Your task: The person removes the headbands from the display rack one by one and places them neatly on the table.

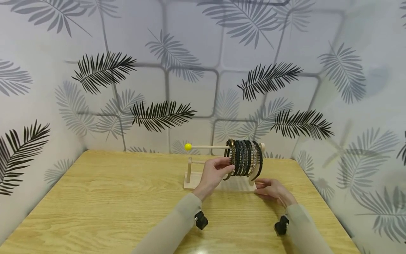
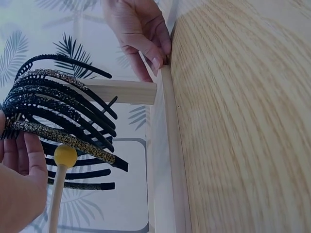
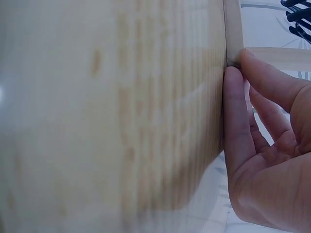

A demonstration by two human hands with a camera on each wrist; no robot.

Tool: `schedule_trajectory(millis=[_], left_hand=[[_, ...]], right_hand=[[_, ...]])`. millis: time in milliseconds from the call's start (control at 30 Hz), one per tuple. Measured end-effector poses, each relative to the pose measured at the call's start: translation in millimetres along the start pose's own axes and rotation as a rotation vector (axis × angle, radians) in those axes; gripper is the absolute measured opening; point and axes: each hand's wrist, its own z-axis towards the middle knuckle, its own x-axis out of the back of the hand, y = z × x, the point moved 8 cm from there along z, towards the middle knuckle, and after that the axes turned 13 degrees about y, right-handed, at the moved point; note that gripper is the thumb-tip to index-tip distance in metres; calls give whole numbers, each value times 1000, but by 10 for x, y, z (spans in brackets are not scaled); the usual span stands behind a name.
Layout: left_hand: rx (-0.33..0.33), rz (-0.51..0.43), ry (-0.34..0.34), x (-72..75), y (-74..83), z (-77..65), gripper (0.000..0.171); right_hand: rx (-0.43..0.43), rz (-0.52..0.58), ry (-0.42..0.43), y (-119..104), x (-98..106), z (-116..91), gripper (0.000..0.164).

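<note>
Black headbands (image 1: 243, 158) already hang racked; our left hand (image 1: 215, 173) pinches a gold-beaded headband (image 2: 73, 141), right hand (image 1: 273, 189) the base's near-right corner (image 1: 252, 189), remainder unclear.

We reach in from the near side with both arms; our left forearm (image 1: 176, 224) slants far and right, our right forearm (image 1: 306, 225) far and left, both in pale sleeves; our left hand (image 1: 214, 174) pinches, thumb and fingers (image 2: 35, 155) closed together; our right hand (image 1: 273, 189), farther right, pinches too, two fingertips (image 3: 234, 80) close together.
</note>
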Motion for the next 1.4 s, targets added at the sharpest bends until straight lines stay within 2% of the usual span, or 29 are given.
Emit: schedule_trajectory(millis=[233,433,700,1133,1400], left_hand=[[-10,6,12,84,12,29,30],[8,7,27,172,21,39,29],[-40,-10,9,258,92,53,29],[-60,-32,-32,601,168,68,24],[1,-60,-3,822,219,78,24]], right_hand=[[1,-1,16,-2,3,-1,61],[0,-19,21,9,4,-2,62],[6,-23,30,-8,28,-14,61],[4,-29,44,-2,19,-12,64],[-1,-31,59,0,15,-20,63]])
